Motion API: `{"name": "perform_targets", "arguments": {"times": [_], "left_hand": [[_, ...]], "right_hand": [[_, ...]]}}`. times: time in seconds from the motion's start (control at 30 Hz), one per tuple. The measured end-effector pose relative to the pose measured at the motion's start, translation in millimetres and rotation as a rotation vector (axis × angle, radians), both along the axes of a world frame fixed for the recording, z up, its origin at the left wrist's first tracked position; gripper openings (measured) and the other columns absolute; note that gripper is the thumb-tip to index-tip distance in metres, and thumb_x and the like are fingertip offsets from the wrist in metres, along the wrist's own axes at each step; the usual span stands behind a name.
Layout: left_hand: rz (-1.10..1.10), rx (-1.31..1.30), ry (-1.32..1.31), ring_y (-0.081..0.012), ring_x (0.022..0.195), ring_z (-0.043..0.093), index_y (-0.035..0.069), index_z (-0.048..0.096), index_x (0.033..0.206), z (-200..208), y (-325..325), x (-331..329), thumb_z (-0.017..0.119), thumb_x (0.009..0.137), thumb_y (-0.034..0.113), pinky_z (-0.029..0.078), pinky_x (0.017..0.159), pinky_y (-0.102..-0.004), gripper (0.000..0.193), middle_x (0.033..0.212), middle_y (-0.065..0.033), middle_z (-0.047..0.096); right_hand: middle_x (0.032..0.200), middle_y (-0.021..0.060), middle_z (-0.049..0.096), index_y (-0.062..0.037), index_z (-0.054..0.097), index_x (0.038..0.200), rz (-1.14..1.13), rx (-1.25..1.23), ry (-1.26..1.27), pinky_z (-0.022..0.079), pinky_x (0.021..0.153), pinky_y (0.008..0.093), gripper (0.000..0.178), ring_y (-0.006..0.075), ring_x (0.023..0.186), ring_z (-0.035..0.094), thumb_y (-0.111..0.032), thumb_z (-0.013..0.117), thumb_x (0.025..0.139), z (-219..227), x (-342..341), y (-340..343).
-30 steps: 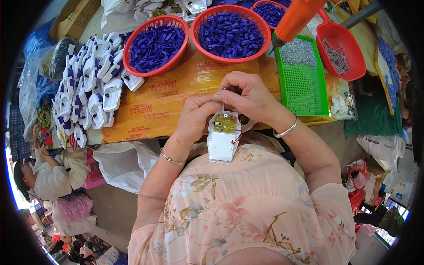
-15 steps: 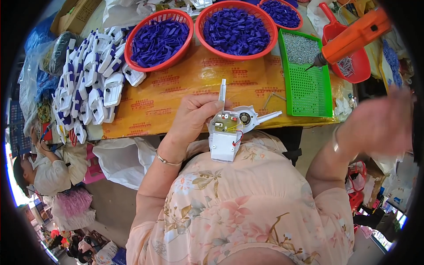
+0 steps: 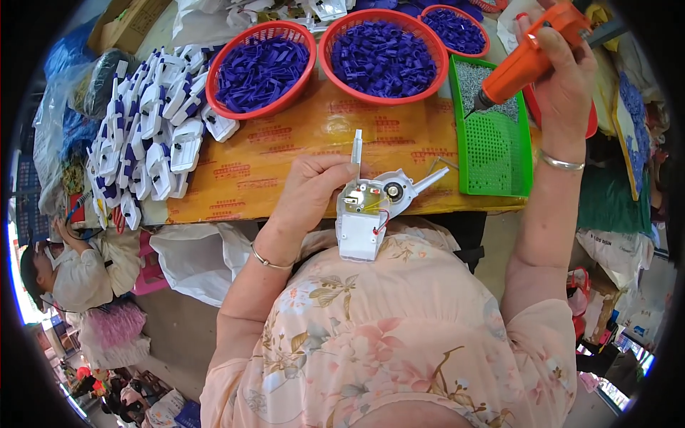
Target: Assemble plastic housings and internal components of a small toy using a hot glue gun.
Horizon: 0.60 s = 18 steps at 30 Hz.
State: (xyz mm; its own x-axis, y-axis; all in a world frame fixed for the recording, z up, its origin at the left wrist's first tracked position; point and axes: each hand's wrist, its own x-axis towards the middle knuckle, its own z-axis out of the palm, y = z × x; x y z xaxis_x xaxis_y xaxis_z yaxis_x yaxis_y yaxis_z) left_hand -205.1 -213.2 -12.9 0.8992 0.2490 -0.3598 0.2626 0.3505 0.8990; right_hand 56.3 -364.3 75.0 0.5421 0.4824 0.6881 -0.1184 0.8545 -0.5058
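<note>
My left hand (image 3: 308,191) grips a white plastic device shell (image 3: 367,210) close to my chest; its open face shows a small circuit board, wires and a round part. My right hand (image 3: 567,78) is raised to the right and holds an orange electric screwdriver (image 3: 524,60), its tip pointing down over the green tray (image 3: 496,153). The tray's far end holds a heap of small screws (image 3: 477,80). The two hands are well apart.
Three red baskets of blue plastic parts (image 3: 260,65) (image 3: 385,55) (image 3: 455,28) stand at the back of the yellow table (image 3: 285,150). Several white and blue assembled units (image 3: 146,135) are piled at the left. Another person (image 3: 68,274) is at lower left.
My right hand left the white shell, swung out to the right and took up the orange screwdriver, now lifted over the green tray. My left hand kept holding the shell.
</note>
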Motion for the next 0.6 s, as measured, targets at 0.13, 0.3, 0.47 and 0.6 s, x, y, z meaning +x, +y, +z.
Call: {"name": "perform_targets", "arguments": {"times": [0.13, 0.3, 0.47, 0.6], "left_hand": [[-0.021, 0.046, 0.03, -0.01, 0.067, 0.062, -0.004, 0.069, 0.09, -4, 8, 2, 0.058, 0.086, 0.013, 0.048, 0.059, -0.0222, 0.021, 0.078, -0.0074, 0.068], [0.062, 0.095, 0.049, -0.0152, 0.069, 0.062, -0.009, 0.067, 0.09, -12, 6, 6, 0.058, 0.084, 0.011, 0.049, 0.063, -0.0262, 0.022, 0.075, -0.0081, 0.065], [0.148, -0.018, 0.028, -0.0108, 0.057, 0.058, -0.006, 0.068, 0.088, -23, 5, 5, 0.058, 0.085, 0.013, 0.043, 0.05, -0.0211, 0.022, 0.071, -0.0044, 0.064], [0.181, -0.058, -0.017, -0.0115, 0.057, 0.059, -0.006, 0.068, 0.088, -22, 3, 11, 0.057, 0.086, 0.011, 0.045, 0.05, -0.022, 0.02, 0.072, -0.006, 0.064]], "right_hand": [[0.102, 0.0128, 0.059, 0.0058, 0.05, 0.12, 0.112, -0.117, -0.153, 0.047, 0.079, 0.0322, 0.049, 0.0217, 0.091, 0.058, -0.017, 0.066, 0.08, 9, -1, -39], [0.084, 0.011, 0.068, 0.0031, 0.063, 0.093, -0.517, -0.702, -0.214, 0.053, 0.074, 0.0312, 0.018, 0.0177, 0.075, 0.066, -0.008, 0.066, 0.08, 16, -22, -62], [0.087, 0.0097, 0.067, 0.0038, 0.06, 0.104, -0.387, -0.622, -0.177, 0.052, 0.077, 0.0325, 0.032, 0.0185, 0.081, 0.065, -0.012, 0.066, 0.077, 8, -18, -75], [0.091, 0.0104, 0.066, 0.0043, 0.058, 0.109, -0.287, -0.649, -0.138, 0.051, 0.081, 0.0356, 0.039, 0.0207, 0.086, 0.064, -0.015, 0.061, 0.076, 12, -19, -83]]}}
